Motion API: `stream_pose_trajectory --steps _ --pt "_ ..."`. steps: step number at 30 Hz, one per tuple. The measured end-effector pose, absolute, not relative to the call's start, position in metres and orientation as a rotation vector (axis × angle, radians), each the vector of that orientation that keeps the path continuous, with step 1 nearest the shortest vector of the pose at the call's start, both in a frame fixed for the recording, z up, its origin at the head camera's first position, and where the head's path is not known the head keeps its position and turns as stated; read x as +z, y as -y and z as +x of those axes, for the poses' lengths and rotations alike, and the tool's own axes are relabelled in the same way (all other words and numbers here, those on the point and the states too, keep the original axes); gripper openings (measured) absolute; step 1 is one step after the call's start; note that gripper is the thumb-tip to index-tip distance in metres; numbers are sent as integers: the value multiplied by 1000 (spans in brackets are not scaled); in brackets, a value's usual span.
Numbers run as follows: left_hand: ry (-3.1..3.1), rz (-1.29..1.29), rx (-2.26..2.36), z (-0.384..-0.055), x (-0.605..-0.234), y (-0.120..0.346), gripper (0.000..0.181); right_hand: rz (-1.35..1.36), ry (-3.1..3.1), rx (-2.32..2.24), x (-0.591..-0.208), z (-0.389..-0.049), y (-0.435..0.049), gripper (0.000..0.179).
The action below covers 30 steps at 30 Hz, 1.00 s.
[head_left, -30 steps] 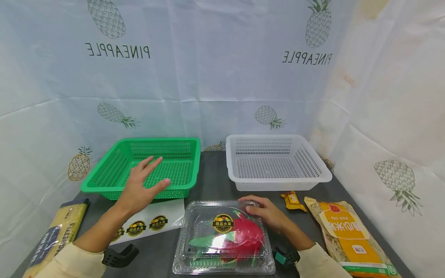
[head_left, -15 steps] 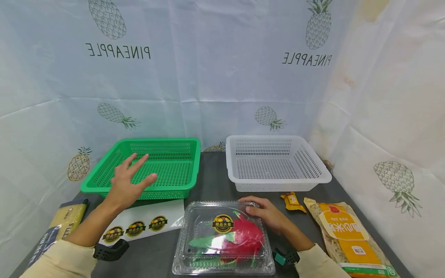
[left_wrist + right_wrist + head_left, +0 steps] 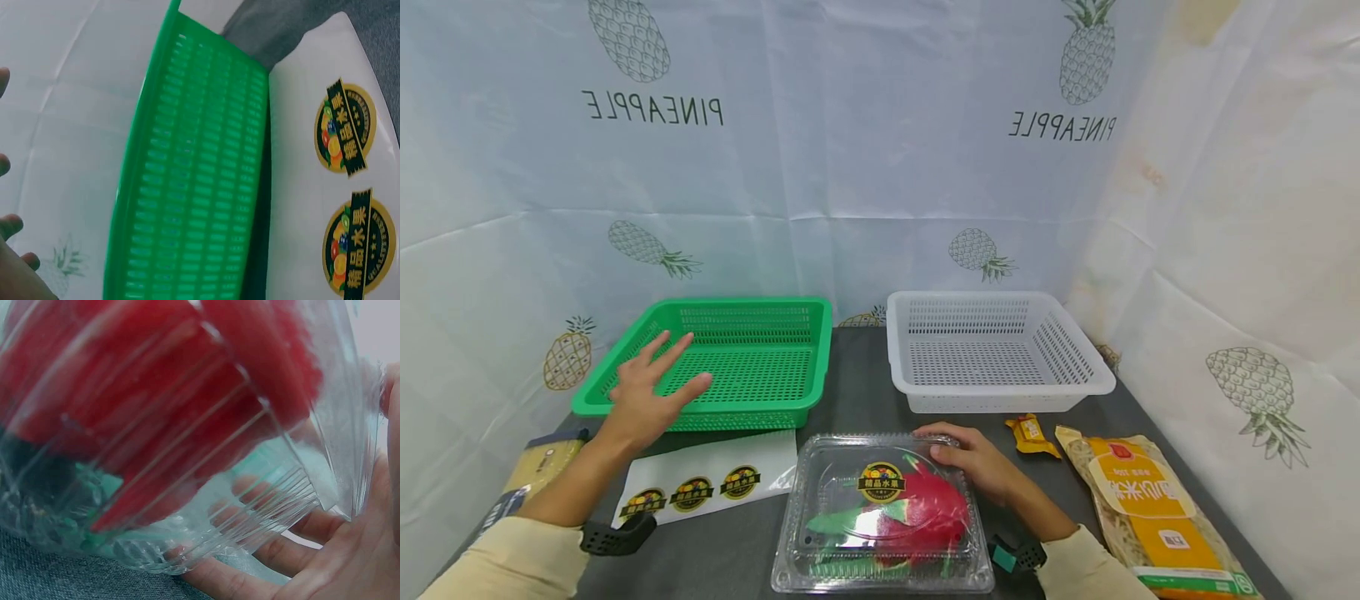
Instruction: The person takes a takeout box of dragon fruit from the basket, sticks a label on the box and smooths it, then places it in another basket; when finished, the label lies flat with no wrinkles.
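Note:
My left hand [image 3: 647,396] hovers over the front left of the green basket [image 3: 816,392], fingers spread and nothing in them. In the left wrist view, only fingertips and part of that hand show at the left edge. My right hand [image 3: 973,458] grips the far right corner of a clear plastic fruit box [image 3: 820,462]. The right wrist view shows its fingers curled against the box wall. Inside lies a red dragon fruit [image 3: 936,508] with green tips. A round black and gold sticker [image 3: 881,482] sits on the closed lid.
A white sheet of matching stickers [image 3: 767,450] lies before the green basket. At the back right stands a white basket [image 3: 1007,400]. A small yellow packet [image 3: 1032,434] and a rice noodle bag [image 3: 1157,508] lie right; another noodle pack [image 3: 542,462] lies left, partly behind my arm.
My left hand has moved leftward over the green basket, fingers still spread, uncovering more of the sticker sheet. My right hand and the fruit box have stayed in place.

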<state>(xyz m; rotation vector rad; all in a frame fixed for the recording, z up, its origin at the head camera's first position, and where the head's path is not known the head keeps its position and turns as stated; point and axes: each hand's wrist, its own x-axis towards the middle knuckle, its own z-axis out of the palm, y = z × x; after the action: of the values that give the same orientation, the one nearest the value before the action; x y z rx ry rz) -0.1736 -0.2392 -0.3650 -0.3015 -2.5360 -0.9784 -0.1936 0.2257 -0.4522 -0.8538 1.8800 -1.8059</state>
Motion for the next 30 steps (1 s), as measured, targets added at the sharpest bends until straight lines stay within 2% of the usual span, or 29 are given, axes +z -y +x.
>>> stream_pose_trajectory --steps 7,30 --pt "2525 -259 -950 -175 -369 256 76 -848 -1877 -1805 -453 -195 -225 41" --pt "2610 -6 -816 -183 -384 312 77 -830 -1882 -1809 -454 -195 -225 41"
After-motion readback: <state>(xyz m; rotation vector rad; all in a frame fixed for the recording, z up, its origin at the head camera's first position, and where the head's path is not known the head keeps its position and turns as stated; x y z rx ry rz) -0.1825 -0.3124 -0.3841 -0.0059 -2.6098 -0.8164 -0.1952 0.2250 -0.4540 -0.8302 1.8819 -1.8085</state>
